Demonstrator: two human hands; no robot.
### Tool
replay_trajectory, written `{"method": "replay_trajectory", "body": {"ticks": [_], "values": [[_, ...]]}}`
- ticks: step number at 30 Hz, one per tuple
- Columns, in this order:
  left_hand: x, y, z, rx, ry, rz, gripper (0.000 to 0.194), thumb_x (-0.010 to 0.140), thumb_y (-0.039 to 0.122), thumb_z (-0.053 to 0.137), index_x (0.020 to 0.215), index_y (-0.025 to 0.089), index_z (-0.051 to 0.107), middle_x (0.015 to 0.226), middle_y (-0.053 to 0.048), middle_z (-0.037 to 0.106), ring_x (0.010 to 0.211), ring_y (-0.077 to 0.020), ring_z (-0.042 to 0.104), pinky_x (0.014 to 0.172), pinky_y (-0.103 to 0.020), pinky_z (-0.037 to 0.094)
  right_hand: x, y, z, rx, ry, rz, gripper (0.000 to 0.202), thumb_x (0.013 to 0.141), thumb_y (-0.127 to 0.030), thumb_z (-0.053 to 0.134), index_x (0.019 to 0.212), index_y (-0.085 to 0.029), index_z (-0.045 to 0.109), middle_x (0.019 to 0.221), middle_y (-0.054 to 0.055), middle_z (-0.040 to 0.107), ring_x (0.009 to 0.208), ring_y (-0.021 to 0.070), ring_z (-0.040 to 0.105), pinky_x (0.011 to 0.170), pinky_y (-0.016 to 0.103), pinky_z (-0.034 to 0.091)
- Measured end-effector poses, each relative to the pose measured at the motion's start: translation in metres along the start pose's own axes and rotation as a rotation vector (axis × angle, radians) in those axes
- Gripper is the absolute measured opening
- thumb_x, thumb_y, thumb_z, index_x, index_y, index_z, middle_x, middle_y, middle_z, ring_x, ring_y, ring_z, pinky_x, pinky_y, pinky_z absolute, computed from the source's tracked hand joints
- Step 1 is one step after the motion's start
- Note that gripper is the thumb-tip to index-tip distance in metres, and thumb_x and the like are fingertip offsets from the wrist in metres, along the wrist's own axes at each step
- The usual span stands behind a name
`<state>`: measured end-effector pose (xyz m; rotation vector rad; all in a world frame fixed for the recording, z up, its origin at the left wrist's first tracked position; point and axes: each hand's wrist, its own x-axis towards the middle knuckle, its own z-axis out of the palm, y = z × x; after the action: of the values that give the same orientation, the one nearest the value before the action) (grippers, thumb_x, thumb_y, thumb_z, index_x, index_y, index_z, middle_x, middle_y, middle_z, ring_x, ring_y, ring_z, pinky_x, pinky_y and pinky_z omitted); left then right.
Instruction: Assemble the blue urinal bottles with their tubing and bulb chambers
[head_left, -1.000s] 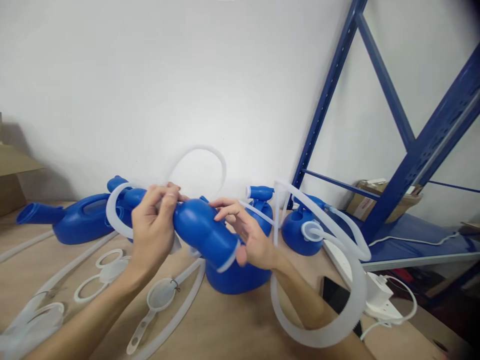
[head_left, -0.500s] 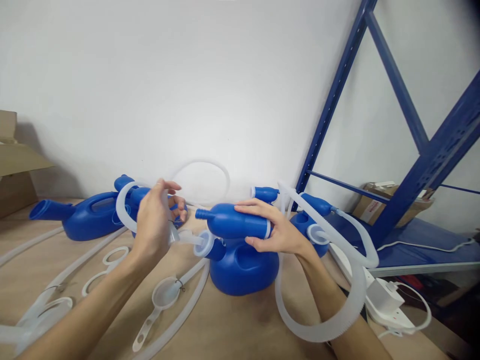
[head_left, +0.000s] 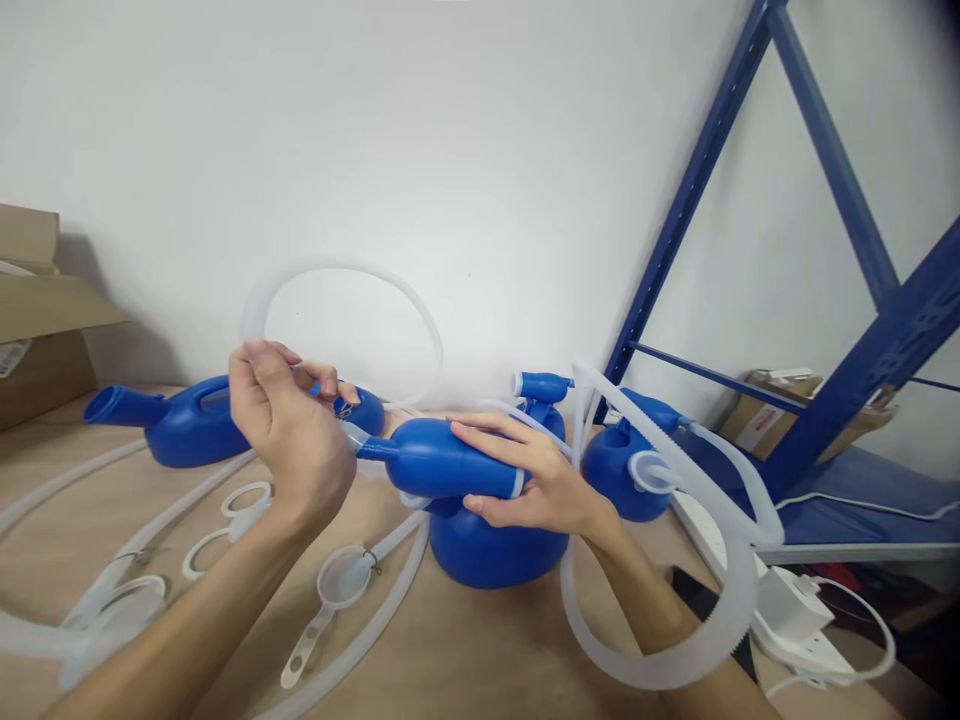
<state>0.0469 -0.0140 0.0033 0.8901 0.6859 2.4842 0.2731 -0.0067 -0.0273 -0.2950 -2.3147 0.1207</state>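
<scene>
My right hand (head_left: 525, 475) is wrapped round a blue bottle-shaped plastic piece (head_left: 442, 460), which lies on its side over a blue handled jug (head_left: 495, 555). The piece's narrow ribbed nozzle (head_left: 375, 448) points left. My left hand (head_left: 292, 430) is closed on a translucent white hose (head_left: 259, 305), whose clear end (head_left: 352, 436) meets the nozzle. How far the end goes over the nozzle I cannot make out. A small wire clamp (head_left: 345, 408) shows by the left fingers. The hose loops up along the wall.
Another blue jug (head_left: 187, 430) stands at the left, with loose hoses and a white cap with a strap (head_left: 343, 578) in front. Several blue bottles and a coiled hose (head_left: 697, 660) lie right, beside a power strip (head_left: 802, 635), a dark phone (head_left: 697, 595) and a blue shelf frame (head_left: 690, 200).
My left hand has turned and brought the hose end to the nozzle. The blue piece has shifted slightly left and down in my right hand. The hose loop has risen along the wall.
</scene>
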Motion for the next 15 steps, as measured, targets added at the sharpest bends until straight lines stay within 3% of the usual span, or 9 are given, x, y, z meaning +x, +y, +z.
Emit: {"method": "replay_trajectory", "body": {"ticks": [4, 9, 12, 15], "values": [[-0.004, -0.003, 0.003, -0.036, 0.002, 0.088, 0.025, 0.104, 0.039, 0.055, 0.084, 0.025, 0.048, 0.072, 0.004, 0.041, 0.055, -0.0097, 0.048, 0.053, -0.026, 0.052, 0.002, -0.002, 0.011, -0.16, 0.121, -0.066, 0.072, 0.091, -0.027, 0.074, 0.157, -0.027, 0.045, 0.148, 0.015, 0.061, 0.132, 0.0273, 0.063, 0.109, 0.043, 0.056], [-0.007, -0.018, -0.001, 0.0, -0.105, 0.111, 0.025, 0.1, 0.044, 0.061, 0.087, 0.025, 0.052, 0.074, 0.005, 0.045, 0.063, -0.012, 0.06, 0.074, -0.034, 0.061, 0.001, -0.003, 0.012, -0.35, 0.209, -0.143, 0.075, 0.09, -0.023, 0.073, 0.159, -0.025, 0.043, 0.147, 0.016, 0.062, 0.129, 0.028, 0.066, 0.105, 0.043, 0.06], [-0.007, -0.025, -0.006, 0.125, -0.185, 0.132, 0.029, 0.099, 0.048, 0.061, 0.087, 0.022, 0.059, 0.075, 0.003, 0.054, 0.065, -0.0132, 0.066, 0.064, -0.027, 0.057, -0.001, -0.001, 0.005, -0.386, 0.249, -0.14, 0.075, 0.089, -0.022, 0.074, 0.158, -0.025, 0.044, 0.148, 0.016, 0.061, 0.127, 0.0283, 0.067, 0.104, 0.042, 0.061], [-0.008, -0.024, -0.01, 0.299, -0.246, 0.14, 0.033, 0.097, 0.047, 0.064, 0.081, 0.019, 0.065, 0.067, 0.002, 0.062, 0.053, -0.0115, 0.062, 0.048, -0.022, 0.048, -0.004, 0.001, -0.005, -0.359, 0.258, -0.125, 0.075, 0.087, -0.022, 0.077, 0.156, -0.027, 0.048, 0.149, 0.013, 0.061, 0.128, 0.0285, 0.067, 0.105, 0.041, 0.06]]}}
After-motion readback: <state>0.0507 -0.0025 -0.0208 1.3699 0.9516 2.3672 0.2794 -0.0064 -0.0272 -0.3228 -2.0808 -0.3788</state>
